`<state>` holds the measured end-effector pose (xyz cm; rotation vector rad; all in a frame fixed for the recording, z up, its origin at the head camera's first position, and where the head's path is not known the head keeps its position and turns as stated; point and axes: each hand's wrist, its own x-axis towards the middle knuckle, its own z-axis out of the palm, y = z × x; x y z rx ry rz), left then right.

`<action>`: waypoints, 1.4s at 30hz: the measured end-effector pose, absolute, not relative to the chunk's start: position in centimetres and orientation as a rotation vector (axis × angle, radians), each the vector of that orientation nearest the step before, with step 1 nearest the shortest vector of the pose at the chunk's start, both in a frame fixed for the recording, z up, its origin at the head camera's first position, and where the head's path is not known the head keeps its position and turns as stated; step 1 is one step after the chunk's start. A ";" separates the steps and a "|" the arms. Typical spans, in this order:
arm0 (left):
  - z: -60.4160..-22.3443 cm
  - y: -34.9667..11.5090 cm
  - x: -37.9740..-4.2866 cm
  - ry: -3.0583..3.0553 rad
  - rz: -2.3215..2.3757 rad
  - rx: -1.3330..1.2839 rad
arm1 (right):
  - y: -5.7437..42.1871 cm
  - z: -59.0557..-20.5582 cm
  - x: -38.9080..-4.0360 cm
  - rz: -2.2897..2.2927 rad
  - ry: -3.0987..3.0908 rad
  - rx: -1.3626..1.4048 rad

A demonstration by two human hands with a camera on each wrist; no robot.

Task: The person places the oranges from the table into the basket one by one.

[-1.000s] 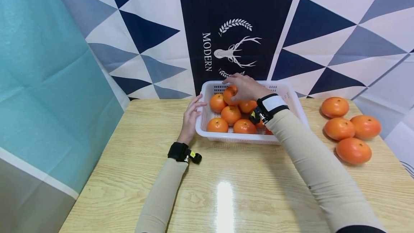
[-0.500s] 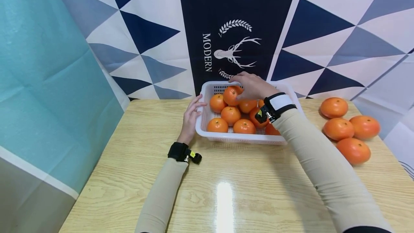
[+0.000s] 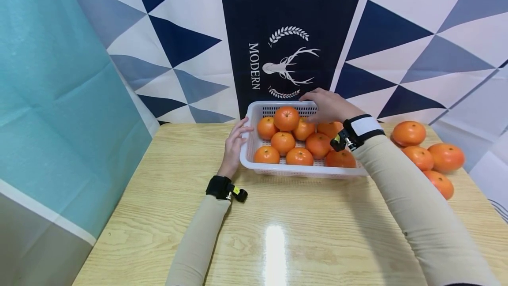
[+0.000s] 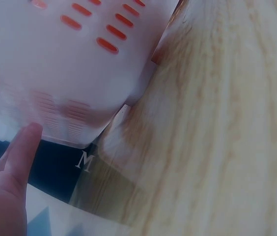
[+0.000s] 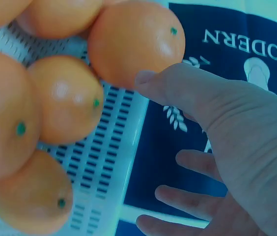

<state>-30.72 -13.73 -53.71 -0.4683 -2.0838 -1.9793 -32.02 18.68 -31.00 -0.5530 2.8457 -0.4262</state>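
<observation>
A white plastic basket (image 3: 293,170) with slotted walls stands against the back wall, several oranges inside. One orange (image 3: 286,118) sits on top of the others near the back left corner. My left hand (image 3: 233,147) rests at the basket's left end, fingers extended over the rim; the left wrist view has a finger (image 4: 23,152) against the slotted wall. Above the back right part, my right hand (image 3: 331,106) has its fingers spread and holds nothing. In the right wrist view, its thumb (image 5: 173,88) overlaps the edge of an orange (image 5: 133,44).
Several more oranges (image 3: 446,157) lie in a group on the wooden table (image 3: 301,228) to the right, partly behind the right sleeve (image 3: 416,206). A patterned cloth (image 3: 186,47) covers the wall behind the basket, and a teal cloth (image 3: 67,100) hangs on the left.
My right hand has let go of the orange, leaving it atop the others, and has drawn back to the right. The left hand stays at the basket's end.
</observation>
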 end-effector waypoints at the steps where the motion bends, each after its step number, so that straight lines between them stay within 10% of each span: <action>1: -53.7 -13.8 -30.7 -2.084 -1.978 -0.472 | 19.0 -31.0 -32.1 -0.422 2.853 -0.555; 12: -48.2 -12.5 -26.6 -2.087 -1.940 -0.453 | 23.2 -31.2 -32.2 -0.379 2.892 -0.514; 42: -54.4 -13.9 -31.3 -2.070 -2.022 -0.508 | 36.5 -32.8 -31.6 -0.236 2.909 -0.237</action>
